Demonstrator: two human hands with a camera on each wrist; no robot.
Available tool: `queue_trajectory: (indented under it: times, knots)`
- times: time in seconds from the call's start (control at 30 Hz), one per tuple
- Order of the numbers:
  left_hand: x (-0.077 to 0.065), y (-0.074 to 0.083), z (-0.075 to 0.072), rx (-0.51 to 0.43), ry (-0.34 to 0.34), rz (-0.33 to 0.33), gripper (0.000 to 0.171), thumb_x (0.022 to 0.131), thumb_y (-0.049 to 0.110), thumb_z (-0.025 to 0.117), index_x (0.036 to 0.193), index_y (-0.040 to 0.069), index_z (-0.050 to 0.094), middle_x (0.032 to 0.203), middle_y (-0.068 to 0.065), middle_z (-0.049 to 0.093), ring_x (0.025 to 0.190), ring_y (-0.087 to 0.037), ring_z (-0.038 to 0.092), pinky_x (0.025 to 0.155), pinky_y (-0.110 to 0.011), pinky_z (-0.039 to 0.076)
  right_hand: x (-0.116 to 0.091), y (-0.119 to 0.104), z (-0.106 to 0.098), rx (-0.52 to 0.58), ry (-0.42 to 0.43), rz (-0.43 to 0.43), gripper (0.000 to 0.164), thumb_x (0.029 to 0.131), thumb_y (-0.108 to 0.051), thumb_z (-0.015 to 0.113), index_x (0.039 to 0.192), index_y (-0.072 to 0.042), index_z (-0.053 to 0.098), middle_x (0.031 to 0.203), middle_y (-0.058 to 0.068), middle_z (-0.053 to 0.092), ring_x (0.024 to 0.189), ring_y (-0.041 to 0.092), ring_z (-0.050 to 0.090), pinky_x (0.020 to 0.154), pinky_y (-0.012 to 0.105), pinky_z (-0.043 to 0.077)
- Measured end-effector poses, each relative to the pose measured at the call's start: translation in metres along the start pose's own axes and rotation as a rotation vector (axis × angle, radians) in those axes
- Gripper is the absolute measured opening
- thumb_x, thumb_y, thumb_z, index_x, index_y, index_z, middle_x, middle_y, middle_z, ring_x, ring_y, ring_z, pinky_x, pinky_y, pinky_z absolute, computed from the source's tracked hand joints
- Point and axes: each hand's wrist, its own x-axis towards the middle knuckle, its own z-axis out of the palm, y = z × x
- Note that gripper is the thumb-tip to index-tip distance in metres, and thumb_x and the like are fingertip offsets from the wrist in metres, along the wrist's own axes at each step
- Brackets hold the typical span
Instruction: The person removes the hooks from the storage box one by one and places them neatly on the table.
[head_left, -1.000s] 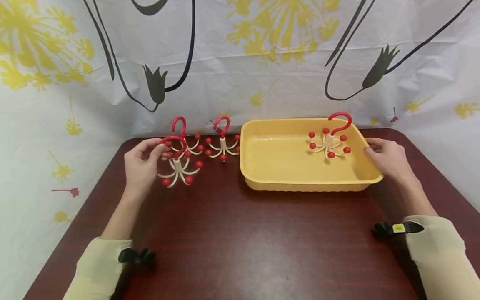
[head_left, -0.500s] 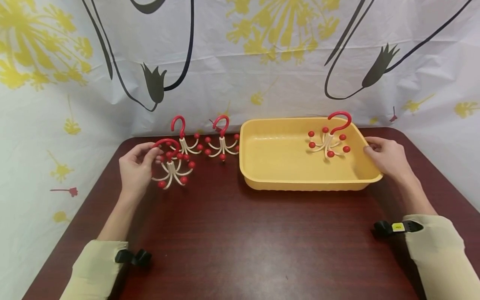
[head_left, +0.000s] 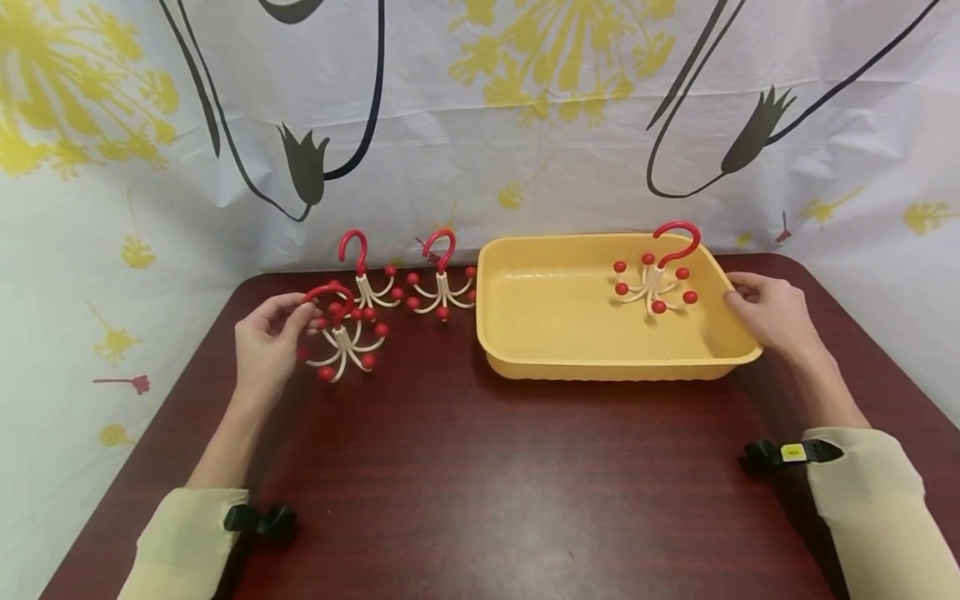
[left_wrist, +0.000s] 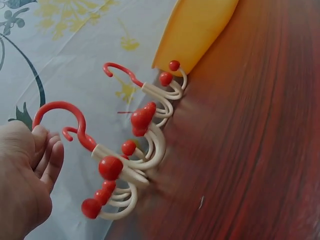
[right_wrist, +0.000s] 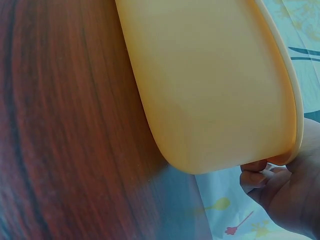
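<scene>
My left hand (head_left: 264, 343) pinches the end of the red hook on a multi-arm hanger (head_left: 342, 337), whose cream arms end in red balls. The left wrist view shows thumb and fingertips on that hook (left_wrist: 62, 105), with the hanger upright close over the table. Just behind it stands a second hanger (head_left: 363, 287), partly overlapped, and a third hanger (head_left: 442, 287) is to its right. At the right, my right hand (head_left: 776, 315) grips the end rim of a yellow plastic tub (head_left: 555, 333); its fingers are partly hidden behind the wall. Another such hanger (head_left: 655, 282) stands inside the tub.
The dark reddish wooden table (head_left: 480, 483) reaches back to a white curtain (head_left: 420, 158) printed with yellow flowers and dark stems. The tub stands at the back right, its left end close to the third hanger. Black straps circle both sleeves.
My left hand has moved a little left and toward me with the hanger, drawing it slightly away from the ones behind. The right hand stays on the tub.
</scene>
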Motion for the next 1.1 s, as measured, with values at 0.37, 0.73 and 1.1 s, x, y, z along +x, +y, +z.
queue_trajectory:
  times: [0.37, 0.73, 1.1]
  knots:
    - [0.003, -0.003, -0.011, -0.036, -0.083, 0.0, 0.023, 0.091, 0.0, 0.072, 0.107, -0.015, 0.065, 0.084, -0.011, 0.074, 0.071, -0.012, 0.071, 0.066, -0.023, 0.059, 0.001, 0.0, -0.001, -0.014, 0.009, -0.008, 0.042, 0.101, -0.021, 0.052, 0.128, 0.01, 0.06, 0.097, 0.026, 0.065, 0.07, 0.022, 0.054, 0.052, 0.023, 0.04]
    - [0.005, -0.002, -0.018, -0.011, -0.113, 0.017, 0.023, 0.094, 0.001, 0.07, 0.11, -0.015, 0.065, 0.086, -0.012, 0.073, 0.07, -0.013, 0.07, 0.066, -0.025, 0.059, 0.0, 0.001, 0.0, 0.006, -0.004, 0.004, 0.043, 0.102, -0.022, 0.053, 0.13, 0.009, 0.059, 0.099, 0.027, 0.064, 0.069, 0.019, 0.054, 0.052, 0.022, 0.041]
    - [0.009, 0.016, -0.022, 0.111, -0.035, 0.078, 0.022, 0.096, 0.007, 0.068, 0.113, -0.007, 0.069, 0.097, -0.004, 0.07, 0.083, -0.018, 0.064, 0.076, -0.02, 0.056, -0.001, -0.001, -0.001, 0.005, -0.01, 0.008, 0.043, 0.102, -0.022, 0.051, 0.13, 0.009, 0.059, 0.099, 0.027, 0.064, 0.069, 0.022, 0.055, 0.052, 0.023, 0.042]
